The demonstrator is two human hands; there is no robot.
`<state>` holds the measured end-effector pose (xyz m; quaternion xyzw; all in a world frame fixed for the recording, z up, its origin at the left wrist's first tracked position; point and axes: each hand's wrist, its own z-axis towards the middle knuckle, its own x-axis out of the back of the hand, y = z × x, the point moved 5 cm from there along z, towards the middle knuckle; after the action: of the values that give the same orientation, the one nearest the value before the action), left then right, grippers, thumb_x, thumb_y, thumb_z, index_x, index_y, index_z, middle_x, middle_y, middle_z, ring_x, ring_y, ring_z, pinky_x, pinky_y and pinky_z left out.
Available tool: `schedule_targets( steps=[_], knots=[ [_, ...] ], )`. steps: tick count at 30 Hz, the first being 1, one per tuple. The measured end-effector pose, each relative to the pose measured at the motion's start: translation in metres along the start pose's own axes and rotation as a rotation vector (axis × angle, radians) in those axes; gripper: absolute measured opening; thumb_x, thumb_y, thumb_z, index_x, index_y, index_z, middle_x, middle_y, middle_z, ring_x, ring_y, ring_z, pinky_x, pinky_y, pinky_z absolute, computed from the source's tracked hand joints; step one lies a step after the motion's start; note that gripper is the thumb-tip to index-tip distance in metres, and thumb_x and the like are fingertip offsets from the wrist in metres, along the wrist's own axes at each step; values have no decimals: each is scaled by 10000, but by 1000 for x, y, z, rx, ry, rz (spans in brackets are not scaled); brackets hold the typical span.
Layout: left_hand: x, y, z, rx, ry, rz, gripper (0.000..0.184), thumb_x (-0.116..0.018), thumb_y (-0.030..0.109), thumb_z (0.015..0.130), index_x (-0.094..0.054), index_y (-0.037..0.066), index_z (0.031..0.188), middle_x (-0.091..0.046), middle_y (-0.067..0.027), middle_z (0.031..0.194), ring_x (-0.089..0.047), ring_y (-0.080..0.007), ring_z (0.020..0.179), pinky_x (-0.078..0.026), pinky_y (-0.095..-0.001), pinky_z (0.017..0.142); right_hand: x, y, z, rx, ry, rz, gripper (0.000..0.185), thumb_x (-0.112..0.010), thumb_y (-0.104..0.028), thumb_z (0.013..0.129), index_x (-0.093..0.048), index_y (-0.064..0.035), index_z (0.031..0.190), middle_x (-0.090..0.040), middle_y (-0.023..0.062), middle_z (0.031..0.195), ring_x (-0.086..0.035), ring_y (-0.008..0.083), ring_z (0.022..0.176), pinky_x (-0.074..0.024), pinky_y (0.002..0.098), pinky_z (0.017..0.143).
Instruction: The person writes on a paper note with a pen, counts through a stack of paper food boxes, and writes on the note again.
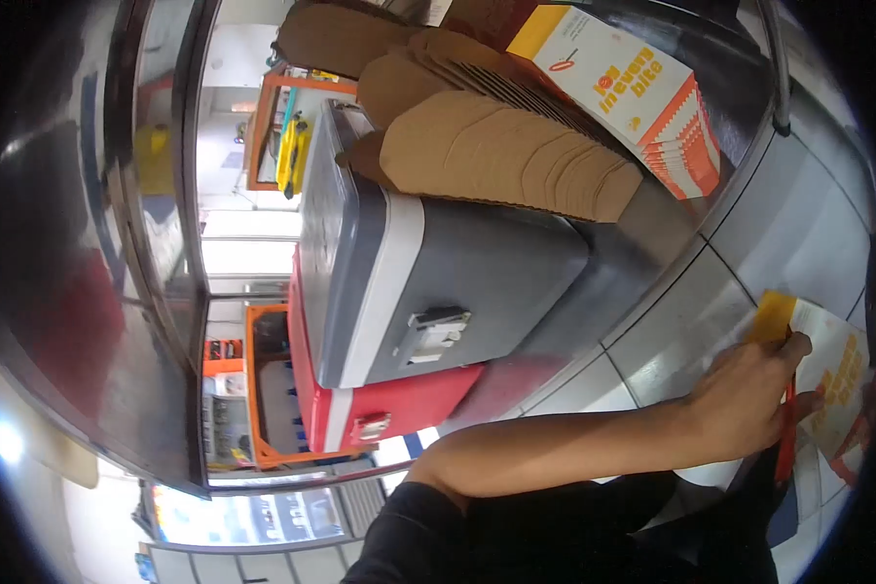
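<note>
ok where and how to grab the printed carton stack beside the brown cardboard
Probably by the red-striped end of the printed carton stack, coming from the tiled floor side and closing across its layers. Those edges are fanned and lie near the edge of the metal counter, while the brown cardboard crowds one long side.

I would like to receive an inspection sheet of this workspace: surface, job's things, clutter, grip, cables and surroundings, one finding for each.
Surface: shiny gray surface under the coolers; white tiled floor beyond.
Job's things: printed carton in hand; red strip beside it, identity unclear.
Clutter: brown cardboard pieces stacked close together, next to a stack of printed cartons.
Grip: one bare hand, likely the right, closed on the carton; other hand not made out.
Cables: nothing seen.
Surroundings: gray cooler, red cooler, orange-framed shelving.
</note>
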<state>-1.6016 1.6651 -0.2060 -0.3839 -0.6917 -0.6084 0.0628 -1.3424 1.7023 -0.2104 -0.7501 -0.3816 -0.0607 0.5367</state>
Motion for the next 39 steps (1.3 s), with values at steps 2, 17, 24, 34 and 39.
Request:
schedule_targets(
  steps=[2, 17, 24, 34, 39],
  knots=[
    [-6, -5, 5, 83, -79, -88, 437, -701, 252, 923, -541, -81, 1157, -641, -254, 733, -656, -480, 707, -536, -500, 680, 0, -10, 1, 170, 79, -281, 377, -706, -238, 904, -615, -8, 1189, -585, 124, 1055, -587, 256, 998, -490, 354, 870],
    [-62, -46, 7, 127, -115, -221, 679, -661, 623, 890, -633, 27, 1216, -720, -205, 1073, -709, -356, 996, -530, -444, 922, -48, 40, -2, -115, -8, 598, 482, -634, -194, 910, -492, -88, 1359, -524, 50, 1276, -596, 143, 1038, -505, 299, 897],
    [-43, -49, 18, 184, -107, -345, 520, -742, 411, 843, -658, -17, 1127, -730, -193, 922, -726, -335, 903, -550, -410, 830, -69, 87, -45, 148, -54, 357, 812, -817, 74, 755, -403, -71, 1438, -491, 109, 1398, -618, 208, 1206, -571, 366, 928],
    [12, -46, 42, 147, -124, -89, 690, -795, 496, 836, -643, -31, 1254, -738, -181, 1003, -732, -244, 934, -554, -359, 851, -109, 9, -19, 483, 447, -352, 635, -851, -313, 766, -539, -111, 1281, -570, 175, 1233, -628, 322, 1021, -537, 442, 816],
    [31, -34, 42, -73, -28, 243, 885, -771, 667, 751, -577, -9, 1288, -734, -182, 944, -727, -364, 909, -563, -439, 827, -108, -3, -9, 880, 659, -481, 446, -884, -208, 713, -679, -186, 1108, -584, 146, 1233, -619, 285, 1001, -499, 460, 844]
  ],
)
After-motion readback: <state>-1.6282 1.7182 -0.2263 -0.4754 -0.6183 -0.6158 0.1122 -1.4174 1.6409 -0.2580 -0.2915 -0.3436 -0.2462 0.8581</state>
